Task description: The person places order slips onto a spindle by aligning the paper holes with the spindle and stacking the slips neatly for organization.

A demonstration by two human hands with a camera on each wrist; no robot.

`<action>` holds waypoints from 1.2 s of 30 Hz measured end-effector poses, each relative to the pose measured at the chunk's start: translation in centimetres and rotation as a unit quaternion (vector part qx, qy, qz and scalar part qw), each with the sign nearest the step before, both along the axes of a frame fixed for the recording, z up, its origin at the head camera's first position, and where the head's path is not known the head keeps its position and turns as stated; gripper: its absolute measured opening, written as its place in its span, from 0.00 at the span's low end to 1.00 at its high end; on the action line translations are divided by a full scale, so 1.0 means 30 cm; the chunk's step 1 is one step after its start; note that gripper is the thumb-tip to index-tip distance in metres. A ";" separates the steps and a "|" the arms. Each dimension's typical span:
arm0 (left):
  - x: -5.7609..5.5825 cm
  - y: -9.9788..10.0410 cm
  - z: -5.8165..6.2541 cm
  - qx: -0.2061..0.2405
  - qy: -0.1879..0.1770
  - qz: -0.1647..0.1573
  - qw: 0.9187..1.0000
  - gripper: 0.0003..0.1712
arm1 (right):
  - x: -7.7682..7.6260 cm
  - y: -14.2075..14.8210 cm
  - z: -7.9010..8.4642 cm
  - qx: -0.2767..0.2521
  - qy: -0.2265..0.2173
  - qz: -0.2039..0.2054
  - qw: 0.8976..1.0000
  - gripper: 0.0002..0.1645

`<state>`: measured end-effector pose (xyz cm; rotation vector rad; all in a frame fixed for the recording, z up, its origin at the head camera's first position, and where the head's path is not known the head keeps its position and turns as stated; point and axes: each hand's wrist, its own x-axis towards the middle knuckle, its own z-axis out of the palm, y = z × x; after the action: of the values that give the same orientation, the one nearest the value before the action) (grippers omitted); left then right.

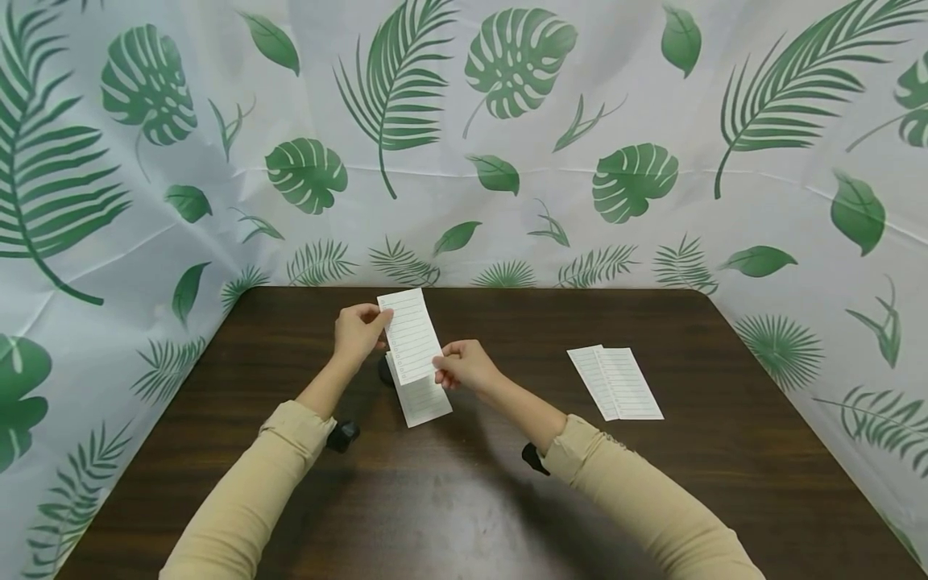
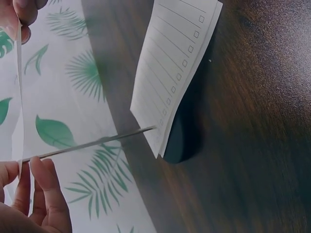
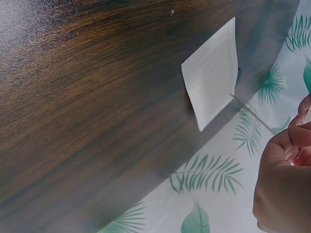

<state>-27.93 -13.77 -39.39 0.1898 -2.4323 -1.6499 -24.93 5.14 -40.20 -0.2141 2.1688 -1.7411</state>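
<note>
A narrow white sheet printed with ruled lines and small checkboxes (image 1: 411,330) is held up between both hands, tilted. My left hand (image 1: 355,332) pinches its left edge near the top, thumb in front. At its lower right edge, my right hand (image 1: 467,366) grips it between thumb and fingers. Below and partly behind it are more lined sheets (image 1: 426,404), overlapped by the raised one in the head view. In the left wrist view these stacked sheets (image 2: 175,63) lean over a dark rounded object (image 2: 176,145) on the table. The raised sheet appears nearly edge-on there.
Two more lined slips lie on the brown wooden table (image 1: 725,483) at the right: one slip (image 1: 589,374) partly under another slip (image 1: 632,383). A white curtain with green leaves (image 1: 551,185) hangs behind and beside the table. Black bands (image 1: 343,436) sit at the wrists.
</note>
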 end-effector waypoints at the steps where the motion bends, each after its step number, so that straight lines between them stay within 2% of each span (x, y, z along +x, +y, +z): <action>1: 0.000 0.001 0.000 0.001 -0.001 0.002 1.000 0.16 | 0.001 0.000 0.000 0.001 0.000 0.000 1.000 0.06; 7: -0.003 0.007 -0.004 0.001 -0.001 0.014 1.000 0.15 | -0.001 0.001 -0.004 -0.001 -0.003 -0.002 1.000 0.06; 19: -0.007 0.027 -0.011 -0.005 0.028 0.034 0.999 0.12 | -0.001 0.004 -0.007 0.001 -0.005 -0.001 1.000 0.07; 25: -0.017 0.032 -0.018 -0.035 0.056 0.054 0.996 0.09 | -0.001 0.006 -0.010 -0.003 -0.005 -0.001 1.000 0.06; 31: -0.022 0.025 -0.017 0.031 0.020 0.045 0.998 0.12 | -0.011 0.004 -0.015 0.006 -0.015 -0.001 1.000 0.07; 36: -0.025 0.014 -0.018 0.027 0.005 0.038 0.999 0.15 | -0.022 0.009 -0.019 0.019 -0.028 0.003 0.999 0.08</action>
<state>-28.69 -13.34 -39.93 0.2789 -2.3447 -1.6807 -25.60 5.42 -40.77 -0.1601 2.1563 -1.6796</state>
